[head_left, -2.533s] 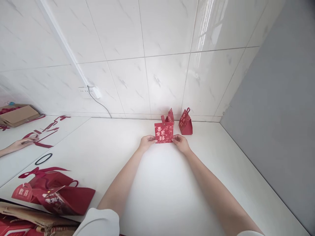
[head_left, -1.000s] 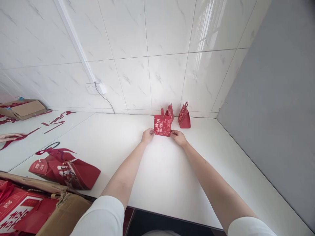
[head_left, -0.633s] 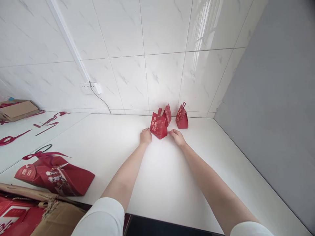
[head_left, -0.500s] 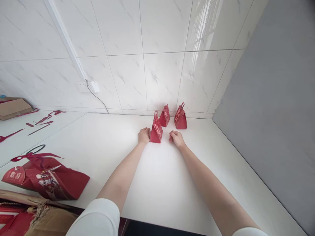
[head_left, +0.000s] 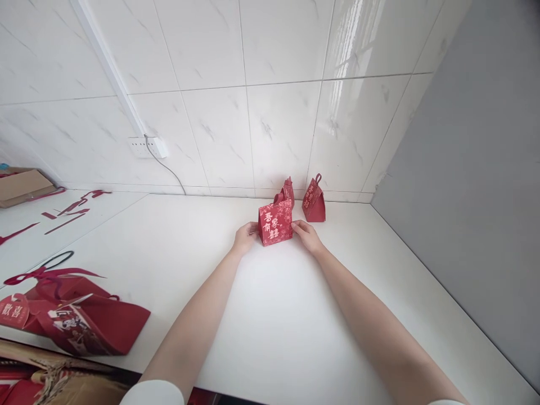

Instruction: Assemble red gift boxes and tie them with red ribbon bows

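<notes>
A small red gift box (head_left: pixel 275 224) with gold characters stands on the white table (head_left: pixel 270 315), its broad face turned toward me. My left hand (head_left: pixel 245 238) pinches its left edge and my right hand (head_left: pixel 307 235) holds its right edge, fingers closed on it. Right behind it stands a second red box (head_left: pixel 288 192), partly hidden. A third red box (head_left: pixel 314 199) with a loop handle stands to the right, close to the tiled wall.
Flat red boxes with ribbon (head_left: pixel 73 318) lie at the table's left front, above a cardboard carton (head_left: pixel 63 382). Red ribbon strips (head_left: pixel 71 208) and another carton (head_left: pixel 23 185) are on the far left table. A grey partition (head_left: pixel 472 185) borders the right side. A wall socket (head_left: pixel 147 147) has a cable.
Half a second ago the box stood edge-on with both hands just beside it. Now it is turned broad face toward me and both hands grip its sides.
</notes>
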Demonstrator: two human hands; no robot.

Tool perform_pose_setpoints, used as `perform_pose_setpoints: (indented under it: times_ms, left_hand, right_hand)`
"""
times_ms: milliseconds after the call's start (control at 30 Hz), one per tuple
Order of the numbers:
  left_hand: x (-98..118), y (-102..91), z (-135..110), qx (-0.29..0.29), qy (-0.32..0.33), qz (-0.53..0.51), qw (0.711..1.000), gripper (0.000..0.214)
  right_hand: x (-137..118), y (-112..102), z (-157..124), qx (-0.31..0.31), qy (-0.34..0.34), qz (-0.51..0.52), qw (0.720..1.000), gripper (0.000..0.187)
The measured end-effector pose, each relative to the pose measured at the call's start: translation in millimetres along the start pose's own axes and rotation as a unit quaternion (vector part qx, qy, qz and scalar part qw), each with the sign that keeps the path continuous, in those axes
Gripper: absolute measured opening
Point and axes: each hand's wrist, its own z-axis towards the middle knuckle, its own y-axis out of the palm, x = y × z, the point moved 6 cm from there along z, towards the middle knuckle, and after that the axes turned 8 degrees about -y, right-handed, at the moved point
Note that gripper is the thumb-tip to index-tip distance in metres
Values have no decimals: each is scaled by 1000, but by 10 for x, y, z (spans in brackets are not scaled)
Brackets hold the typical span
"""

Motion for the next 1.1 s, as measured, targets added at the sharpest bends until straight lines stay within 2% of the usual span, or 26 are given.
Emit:
perform_pose_setpoints:
  times_ms: [100,267,367,500,600,667,733,833,900,967,1100]
  left_hand:
    - [-23,-73,23,37,-9,-7,999,44]
    - [89,60,-57,-47,-16,-4,999,58]
    - [131,102,-91,-70,-28,13,997,71]
    - [153,132,-130,-85,-45,24,995,55]
    - [252,181,-168,-94,-32,10,995,54]
    - [410,205,-178,-88,-8,-3,996,56]
    - [654,216,-174,-72,27,3,997,58]
    - [1143,260,-194,-59,117,105,986,53]
    - [1422,317,-243,-70,162,183,967,41]
    - [1604,354,-313,-77,187,235,951,29]
    - [1689,339,-425,-69,190,297,933,20]
  right_hand:
    - [17,-24,-38,-3,-6,-14,1000,38]
    - [8,-6,-41,-31,-11,-53,998,39]
    - [-74,48,-62,-63,-20,-85,994,37]
    - [-275,170,-169,-66,-41,-148,986,33]
    - [-522,238,-252,-17,-70,-188,980,41]
    - [-758,221,-262,41,-96,-202,974,42]
    - [-1044,158,-217,99,-118,-206,966,37]
    - [-1531,49,-66,150,-164,-184,957,23]
    - [-1786,69,55,97,-165,-152,970,23]
    - [-1942,124,114,32,-131,-147,980,24]
    - [-2063,169,54,-7,-106,-245,964,11]
